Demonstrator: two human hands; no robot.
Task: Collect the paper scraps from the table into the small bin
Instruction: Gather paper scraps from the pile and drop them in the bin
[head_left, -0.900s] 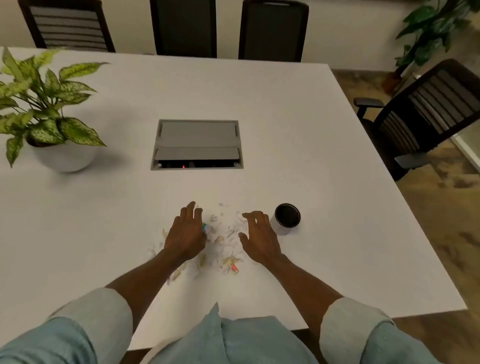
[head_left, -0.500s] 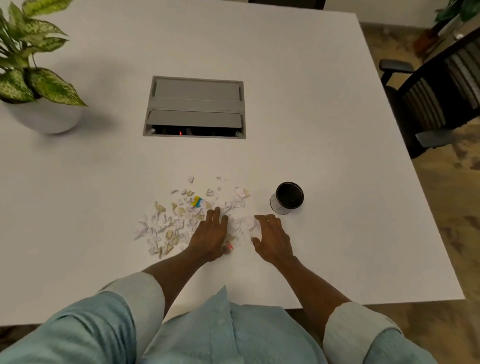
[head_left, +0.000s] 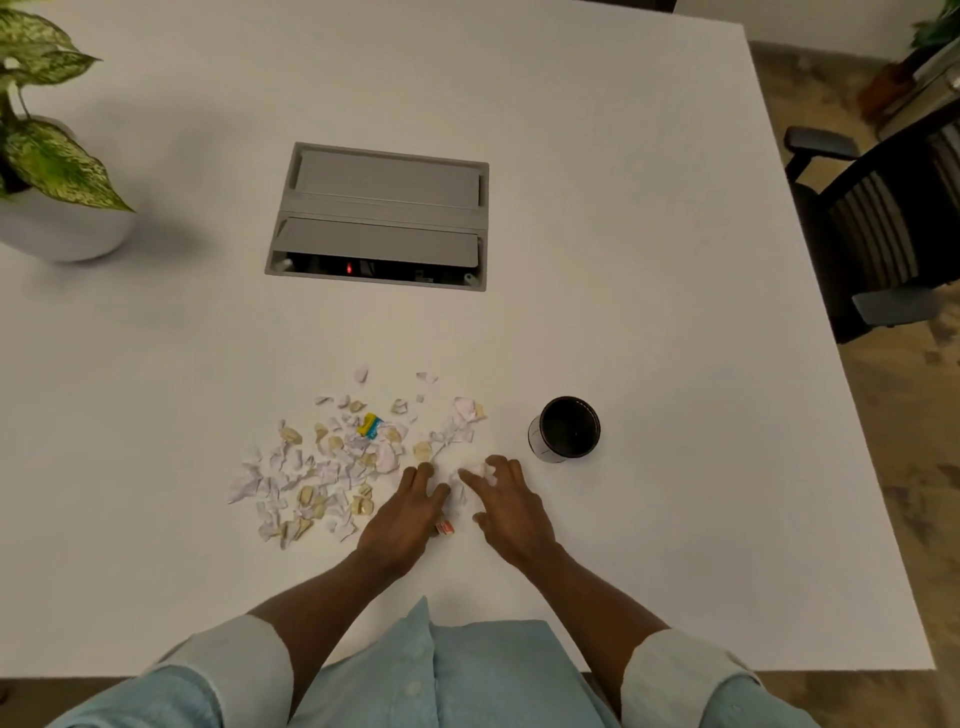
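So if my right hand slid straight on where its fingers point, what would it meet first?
The white paper scraps at its fingertips; the right hand points left of the small bin, so it would probably miss that.

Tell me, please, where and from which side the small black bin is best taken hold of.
Grip the small bin around its round side wall, below the rim, coming from its near side with the right hand, which lies closest. It stands upright with its mouth open upward, so a sideways wrap probably keeps the opening free for the paper scraps.
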